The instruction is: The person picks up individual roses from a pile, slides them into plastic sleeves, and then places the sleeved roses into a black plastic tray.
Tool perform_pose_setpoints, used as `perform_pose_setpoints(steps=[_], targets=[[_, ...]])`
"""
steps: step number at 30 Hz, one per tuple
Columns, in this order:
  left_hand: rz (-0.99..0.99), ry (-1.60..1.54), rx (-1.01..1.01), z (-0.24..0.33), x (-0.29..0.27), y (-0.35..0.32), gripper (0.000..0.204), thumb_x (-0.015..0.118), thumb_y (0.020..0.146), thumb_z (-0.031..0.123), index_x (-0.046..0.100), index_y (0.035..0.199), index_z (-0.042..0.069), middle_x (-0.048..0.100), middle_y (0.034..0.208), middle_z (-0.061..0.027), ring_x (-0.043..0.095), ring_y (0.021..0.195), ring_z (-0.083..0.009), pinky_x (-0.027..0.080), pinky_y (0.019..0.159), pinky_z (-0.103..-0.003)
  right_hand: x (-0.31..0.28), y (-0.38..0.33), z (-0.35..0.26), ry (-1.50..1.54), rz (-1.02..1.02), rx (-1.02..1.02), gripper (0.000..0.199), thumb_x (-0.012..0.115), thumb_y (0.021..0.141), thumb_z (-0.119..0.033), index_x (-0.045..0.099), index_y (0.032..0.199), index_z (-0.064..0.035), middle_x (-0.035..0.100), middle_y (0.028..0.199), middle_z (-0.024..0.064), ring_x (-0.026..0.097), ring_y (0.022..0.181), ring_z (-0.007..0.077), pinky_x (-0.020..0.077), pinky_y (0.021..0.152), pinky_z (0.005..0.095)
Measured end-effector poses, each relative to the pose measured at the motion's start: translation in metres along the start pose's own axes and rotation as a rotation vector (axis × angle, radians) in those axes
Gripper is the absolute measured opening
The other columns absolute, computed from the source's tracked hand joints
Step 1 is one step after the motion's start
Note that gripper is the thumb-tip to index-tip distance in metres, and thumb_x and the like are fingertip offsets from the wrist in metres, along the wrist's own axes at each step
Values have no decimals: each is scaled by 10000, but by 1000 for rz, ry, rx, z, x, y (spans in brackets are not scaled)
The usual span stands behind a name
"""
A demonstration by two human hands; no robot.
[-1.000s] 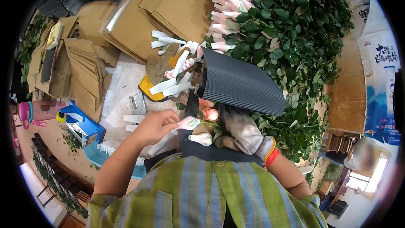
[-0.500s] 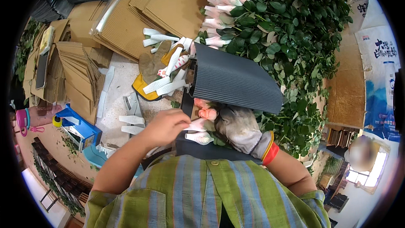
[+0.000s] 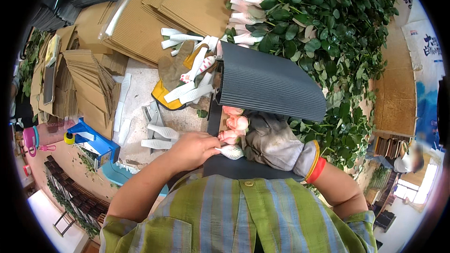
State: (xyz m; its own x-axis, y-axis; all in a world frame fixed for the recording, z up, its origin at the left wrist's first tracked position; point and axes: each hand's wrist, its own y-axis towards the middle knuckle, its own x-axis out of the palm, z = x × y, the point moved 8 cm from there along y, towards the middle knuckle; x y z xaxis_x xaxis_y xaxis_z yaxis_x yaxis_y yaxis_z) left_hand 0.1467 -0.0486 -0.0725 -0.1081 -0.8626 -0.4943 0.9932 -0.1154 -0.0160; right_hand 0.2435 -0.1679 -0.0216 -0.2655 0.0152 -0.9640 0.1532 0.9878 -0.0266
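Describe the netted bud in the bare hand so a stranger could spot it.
Find the dark ribbed sheet curling over the bench middle. Below its lower edge, pink roses lie beside the grey-gloved right hand. The bud sits at the bare left hand's fingertips: it alone there wears white foam netting.

Stems of the pink rose buds [image 3: 236, 124] hidden under the dark ribbed corrugated sheet [image 3: 272, 84]; gloved right hand [image 3: 272, 140] fingertips tucked beneath it, grip unclear.

head-worn fisheye, looking down, close
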Motion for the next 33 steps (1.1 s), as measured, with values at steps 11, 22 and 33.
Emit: perform_pose_setpoints(steps=[11,22,33], targets=[[23,133,-108,12,-69,-13,529,843,676,202,681,1179,190,551,984,-85,549,928,-288,475,802,-396,-14,6,-3,113,61,-17,281,716,710,-257,740,943,-103,563,1283,186,498,1217,401,371,1039,534],[1,-51,-82,-18,5,12,680,899,605,289,685,1248,241,431,963,-49,460,939,-238,421,865,-354,-27,10,-5,120,59,-93,145,708,690,-175,669,804,-95,612,1060,149,585,1012,361,483,829,490],[-28,92,36,-14,4,10,561,860,699,302,690,1222,189,487,934,-48,481,901,-230,421,817,-356,-55,25,3,0,143,126,132,616,895,-274,667,889,-152,617,668,103,626,632,301,474,596,429]])
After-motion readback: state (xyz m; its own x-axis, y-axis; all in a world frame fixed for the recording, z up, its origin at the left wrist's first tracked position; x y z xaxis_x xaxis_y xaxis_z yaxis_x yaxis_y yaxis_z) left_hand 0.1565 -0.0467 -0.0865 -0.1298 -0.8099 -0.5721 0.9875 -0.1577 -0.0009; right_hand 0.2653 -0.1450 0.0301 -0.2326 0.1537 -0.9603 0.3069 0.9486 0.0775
